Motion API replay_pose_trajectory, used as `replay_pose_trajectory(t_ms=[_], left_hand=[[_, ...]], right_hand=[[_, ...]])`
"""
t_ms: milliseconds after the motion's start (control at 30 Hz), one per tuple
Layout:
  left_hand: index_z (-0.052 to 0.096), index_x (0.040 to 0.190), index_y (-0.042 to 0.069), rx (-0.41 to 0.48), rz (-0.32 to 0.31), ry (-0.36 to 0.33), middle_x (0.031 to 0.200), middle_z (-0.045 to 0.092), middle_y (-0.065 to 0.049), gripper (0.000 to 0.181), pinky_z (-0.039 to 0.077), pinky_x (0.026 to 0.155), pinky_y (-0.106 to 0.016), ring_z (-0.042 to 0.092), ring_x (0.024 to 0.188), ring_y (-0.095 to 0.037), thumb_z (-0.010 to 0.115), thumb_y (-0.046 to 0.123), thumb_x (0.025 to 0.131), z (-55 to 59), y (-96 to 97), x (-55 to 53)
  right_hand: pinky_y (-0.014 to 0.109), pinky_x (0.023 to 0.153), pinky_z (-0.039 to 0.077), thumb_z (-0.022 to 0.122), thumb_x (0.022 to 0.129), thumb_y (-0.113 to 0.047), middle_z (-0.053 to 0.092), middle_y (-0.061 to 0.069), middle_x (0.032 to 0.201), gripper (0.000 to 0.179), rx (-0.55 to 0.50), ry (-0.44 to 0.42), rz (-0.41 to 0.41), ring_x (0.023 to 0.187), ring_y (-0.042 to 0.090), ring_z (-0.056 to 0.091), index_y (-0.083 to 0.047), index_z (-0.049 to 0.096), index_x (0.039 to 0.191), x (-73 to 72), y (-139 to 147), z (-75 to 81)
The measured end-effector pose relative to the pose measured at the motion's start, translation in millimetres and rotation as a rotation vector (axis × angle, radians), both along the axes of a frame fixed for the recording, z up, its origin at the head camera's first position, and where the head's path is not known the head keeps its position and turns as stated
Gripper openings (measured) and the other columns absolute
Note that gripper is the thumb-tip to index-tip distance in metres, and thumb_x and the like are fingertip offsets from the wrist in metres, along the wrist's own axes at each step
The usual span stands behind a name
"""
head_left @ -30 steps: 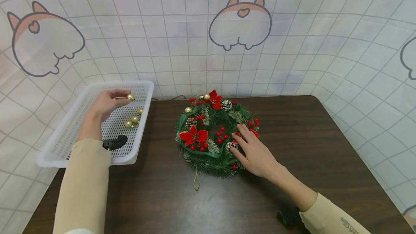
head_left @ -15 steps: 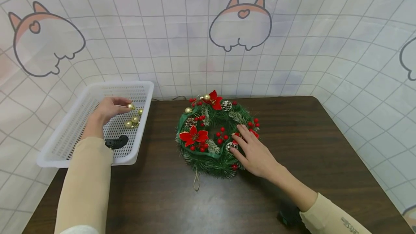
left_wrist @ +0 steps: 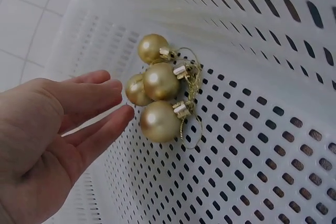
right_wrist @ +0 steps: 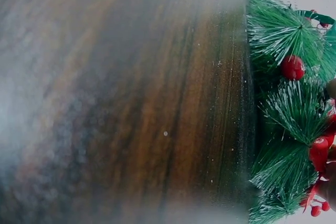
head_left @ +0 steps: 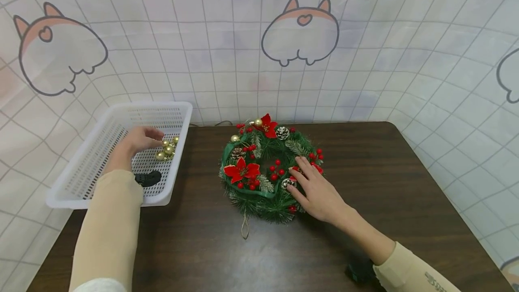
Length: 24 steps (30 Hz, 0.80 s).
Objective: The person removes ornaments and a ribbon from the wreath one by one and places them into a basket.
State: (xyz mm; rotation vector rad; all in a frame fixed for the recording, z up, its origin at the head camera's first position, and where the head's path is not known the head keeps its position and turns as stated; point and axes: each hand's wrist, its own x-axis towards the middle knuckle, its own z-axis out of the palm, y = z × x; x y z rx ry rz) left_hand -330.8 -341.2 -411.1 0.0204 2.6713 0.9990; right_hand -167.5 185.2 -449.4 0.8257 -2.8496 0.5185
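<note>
My left hand is inside the white plastic basket, its thumb and fingers slightly apart. In the left wrist view, the fingertips are beside a cluster of several gold Christmas baubles with gold hanging loops, and nothing is between them. My right hand rests with spread fingers on the right side of a green Christmas wreath. Red poinsettias, berries, frosted pinecones and green ribbon trim the wreath, which lies flat. Two gold baubles are at its upper left. In the right wrist view, the wreath's needles show at the right.
A black curved object lies in the basket below my left wrist. The brown wooden table bears basket and wreath. A twine loop sticks out from the wreath's front. A small dark object is by my right sleeve. Patterned cloth hangs behind.
My left hand has lowered into the basket with a gold bauble and let it go among the others; the fingers have parted. The right hand has stayed on the wreath.
</note>
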Motion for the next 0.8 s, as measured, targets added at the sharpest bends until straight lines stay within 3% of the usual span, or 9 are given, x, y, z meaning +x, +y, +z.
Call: replay_pose_trajectory(t_ms=[133,300,567,800], left_hand=[[0.05,0.143,-0.006,0.018,-0.004,-0.004,0.142,0.05,-0.032,0.053,0.035,0.11,-0.065,0.044,0.133,-0.05,0.067,0.02,0.1,2.6,1.2,2.3],[0.049,0.143,-0.009,0.05,-0.036,0.043,0.142,0.049,-0.034,0.05,0.039,0.108,-0.062,0.05,0.128,-0.049,0.063,0.018,0.103,11.4,7.8,4.0],[0.054,0.14,-0.006,-0.011,-0.072,0.137,0.139,0.052,-0.033,0.047,0.041,0.103,-0.064,0.051,0.125,-0.048,0.061,0.023,0.105,44.0,32.9,8.3],[0.057,0.138,-0.005,0.02,-0.132,0.212,0.138,0.055,-0.028,0.043,0.042,0.104,-0.059,0.05,0.129,-0.045,0.062,0.022,0.105,70.2,55.8,7.9]], right_hand=[[0.052,0.121,0.022,0.052,0.108,-0.043,0.025,0.023,0.165,0.061,-0.005,0.002,0.002,0.154,0.034,0.017,0.002,0.05,0.149,-0.3,-1,-2.5],[0.052,0.121,0.022,0.051,0.108,-0.042,0.025,0.024,0.164,0.061,-0.001,0.01,0.007,0.154,0.035,0.017,0.003,0.05,0.149,-1.8,-1,-3.3],[0.052,0.122,0.022,0.051,0.108,-0.042,0.025,0.024,0.165,0.06,-0.003,-0.002,0.002,0.154,0.035,0.017,0.003,0.05,0.149,-1.2,0,-1.5],[0.052,0.122,0.021,0.051,0.108,-0.042,0.025,0.023,0.165,0.06,-0.009,-0.004,-0.002,0.154,0.034,0.017,0.002,0.05,0.149,-1.6,0,-3.0]])
